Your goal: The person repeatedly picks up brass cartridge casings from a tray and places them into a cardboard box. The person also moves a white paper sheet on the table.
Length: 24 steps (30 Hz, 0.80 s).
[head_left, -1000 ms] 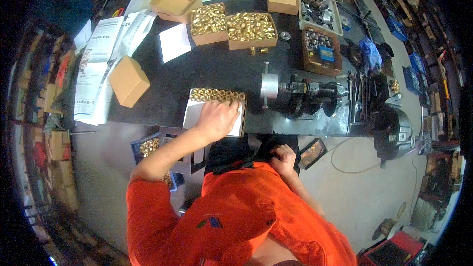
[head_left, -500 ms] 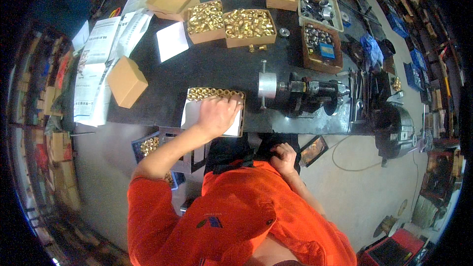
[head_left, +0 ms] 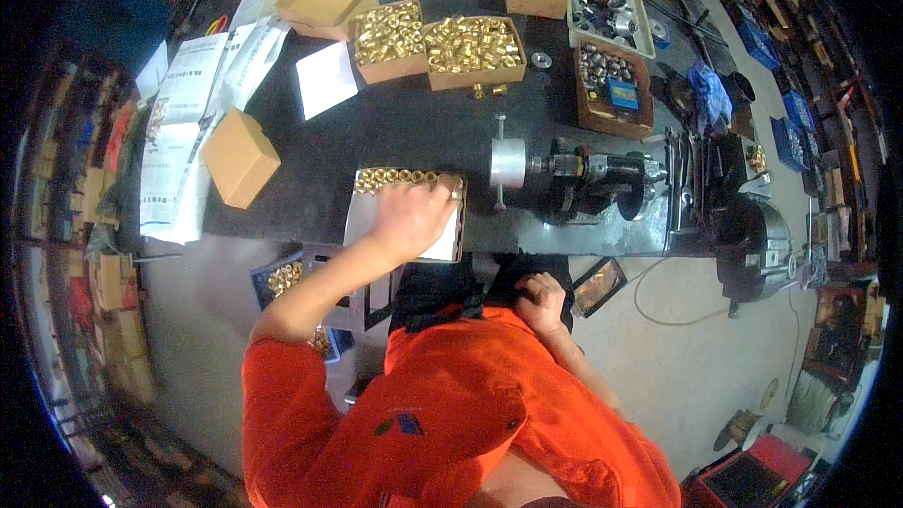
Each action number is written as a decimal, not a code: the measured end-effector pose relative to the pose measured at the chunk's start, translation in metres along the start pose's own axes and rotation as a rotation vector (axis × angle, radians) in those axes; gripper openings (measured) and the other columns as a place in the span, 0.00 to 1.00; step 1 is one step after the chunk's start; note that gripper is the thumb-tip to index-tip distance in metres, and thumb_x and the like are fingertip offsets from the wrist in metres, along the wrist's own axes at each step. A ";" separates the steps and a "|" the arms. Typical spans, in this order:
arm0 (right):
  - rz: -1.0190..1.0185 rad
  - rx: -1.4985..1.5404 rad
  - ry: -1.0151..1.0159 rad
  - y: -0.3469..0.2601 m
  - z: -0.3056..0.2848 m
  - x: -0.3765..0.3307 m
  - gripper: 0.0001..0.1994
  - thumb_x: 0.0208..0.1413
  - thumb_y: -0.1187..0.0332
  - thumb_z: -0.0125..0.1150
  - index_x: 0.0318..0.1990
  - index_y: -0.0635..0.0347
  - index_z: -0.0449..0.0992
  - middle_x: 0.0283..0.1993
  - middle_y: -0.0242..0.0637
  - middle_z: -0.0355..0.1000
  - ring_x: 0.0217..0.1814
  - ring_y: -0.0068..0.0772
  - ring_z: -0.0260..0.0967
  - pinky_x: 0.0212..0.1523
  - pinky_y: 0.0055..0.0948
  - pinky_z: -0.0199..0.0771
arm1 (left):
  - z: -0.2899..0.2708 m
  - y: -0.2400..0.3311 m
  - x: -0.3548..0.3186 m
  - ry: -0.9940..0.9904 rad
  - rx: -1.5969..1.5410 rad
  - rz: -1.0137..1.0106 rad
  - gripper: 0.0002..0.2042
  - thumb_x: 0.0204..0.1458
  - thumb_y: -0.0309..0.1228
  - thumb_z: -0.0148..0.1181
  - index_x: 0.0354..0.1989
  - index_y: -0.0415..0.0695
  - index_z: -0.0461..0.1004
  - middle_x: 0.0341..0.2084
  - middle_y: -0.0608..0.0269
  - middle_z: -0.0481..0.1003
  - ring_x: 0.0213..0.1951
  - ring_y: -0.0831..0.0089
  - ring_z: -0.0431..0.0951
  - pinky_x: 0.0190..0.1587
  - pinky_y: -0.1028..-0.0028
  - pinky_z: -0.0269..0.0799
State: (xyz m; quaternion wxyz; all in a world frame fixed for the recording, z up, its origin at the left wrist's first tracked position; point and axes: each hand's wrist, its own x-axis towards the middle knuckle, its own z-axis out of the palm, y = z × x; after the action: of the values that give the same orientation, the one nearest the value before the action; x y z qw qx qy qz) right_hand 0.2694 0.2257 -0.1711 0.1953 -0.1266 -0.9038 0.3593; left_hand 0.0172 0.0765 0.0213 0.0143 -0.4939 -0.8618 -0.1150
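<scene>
My left hand [head_left: 414, 216] reaches over a shallow carton [head_left: 459, 243] at the table's near edge. Its fingers are bent and drawn together at the carton's far right corner, and whatever the fingertips hold is hidden. Short brass fittings [head_left: 390, 176] stand in rows along the carton's far side. A white sheet [head_left: 440, 246] covers the nearer part, partly under my hand. My right hand [head_left: 542, 301] rests on my thigh with its fingers curled in, and nothing shows in it.
Two open cartons [head_left: 433, 80] heaped with brass fittings stand farther back. A closed cardboard box [head_left: 240, 158] and newspaper [head_left: 174, 165] lie left. Right of the carton is a metal shaft fixture [head_left: 602, 169]; behind it stands a box of steel parts [head_left: 613, 122].
My left hand has shifted slightly at the carton's far right corner, where the end of the brass row now looks less filled. My right hand has stayed put.
</scene>
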 end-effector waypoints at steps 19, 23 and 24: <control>-0.002 0.034 -0.013 0.001 -0.001 0.002 0.11 0.28 0.69 0.63 0.26 0.56 0.75 0.28 0.37 0.70 0.31 0.47 0.66 0.32 0.41 0.68 | 0.067 -0.056 0.175 0.014 0.153 0.151 0.10 0.51 0.37 0.57 0.31 0.42 0.74 0.21 0.51 0.77 0.27 0.54 0.80 0.30 0.55 0.74; -0.008 0.014 -0.030 0.001 -0.002 0.001 0.11 0.29 0.68 0.62 0.26 0.57 0.75 0.27 0.37 0.69 0.30 0.46 0.66 0.30 0.41 0.67 | 0.080 -0.058 0.177 0.085 0.159 0.194 0.07 0.50 0.32 0.53 0.30 0.42 0.73 0.19 0.50 0.76 0.24 0.52 0.79 0.26 0.55 0.74; -0.006 0.018 -0.021 0.002 -0.001 0.002 0.11 0.29 0.68 0.62 0.26 0.57 0.75 0.27 0.37 0.69 0.30 0.46 0.65 0.30 0.41 0.66 | 0.080 -0.060 0.178 0.084 0.152 0.201 0.07 0.49 0.31 0.53 0.30 0.41 0.73 0.19 0.50 0.76 0.25 0.52 0.79 0.27 0.55 0.74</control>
State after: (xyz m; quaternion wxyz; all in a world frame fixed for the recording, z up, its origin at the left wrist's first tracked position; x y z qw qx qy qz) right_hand 0.2684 0.2282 -0.1716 0.1880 -0.1181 -0.9028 0.3682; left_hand -0.1177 0.2154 -0.0426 0.0993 -0.5700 -0.8128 -0.0678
